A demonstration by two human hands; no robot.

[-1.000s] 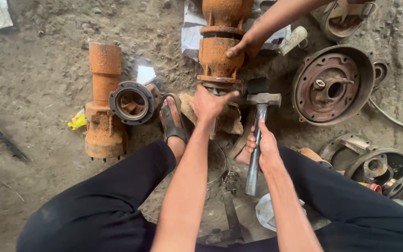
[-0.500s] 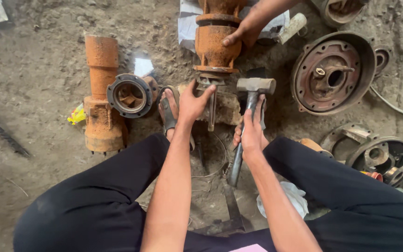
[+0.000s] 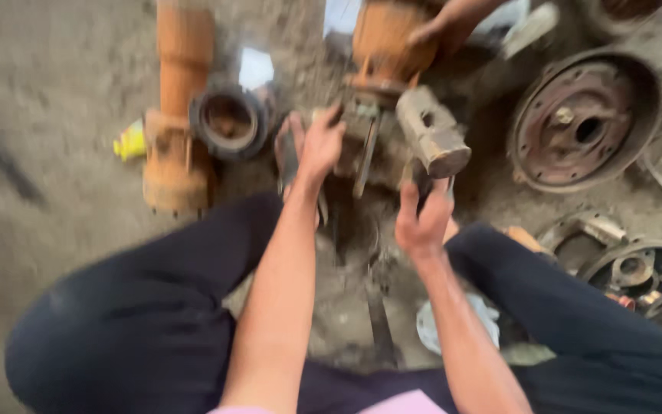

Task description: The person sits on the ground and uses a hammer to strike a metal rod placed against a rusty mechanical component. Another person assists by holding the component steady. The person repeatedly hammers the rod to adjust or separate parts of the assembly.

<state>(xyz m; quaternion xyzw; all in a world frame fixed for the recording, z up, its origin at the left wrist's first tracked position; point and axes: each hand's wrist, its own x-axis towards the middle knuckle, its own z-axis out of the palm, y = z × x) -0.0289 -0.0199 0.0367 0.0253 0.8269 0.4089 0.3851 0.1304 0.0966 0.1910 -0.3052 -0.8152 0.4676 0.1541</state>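
The frame is motion-blurred; fine detail cannot be read.

Right hand [image 3: 421, 222]: closed around the handle of a heavy steel sledge hammer [image 3: 433, 140]. The block-shaped hammer head is grey-brown and worn, its squared striking face pale and scuffed. It is raised just above the right hand and tilted, hovering just beside the rusted assembly. The handle is almost wholly hidden by the fingers.

Left hand [image 3: 318, 146]: fingers curled on a slim dark metal rod [image 3: 364, 157], apparently a chisel or punch, which stands slanted just right of the hand with its upper end against the underside of the assembly. How firm the grip is cannot be told through the blur.

Rusted orange cast-iron cylindrical housing [image 3: 383, 42]: stands upright above both hands, flaking orange-brown, with a wider grimy flange at its base. Another person's hand [image 3: 442, 31] rests on its upper right side.

Left of the left hand: a dark round bearing ring [image 3: 229, 120] lying against a second rusty orange tubular casting [image 3: 178, 115], with a small yellow scrap [image 3: 129, 142] beyond it.

Right of the right hand: a large round rust-brown brake drum [image 3: 588, 123] lies flat on the dirt floor [image 3: 47, 100], well apart from the hammer. A smaller dark hub plate [image 3: 637, 272] lies lower right.
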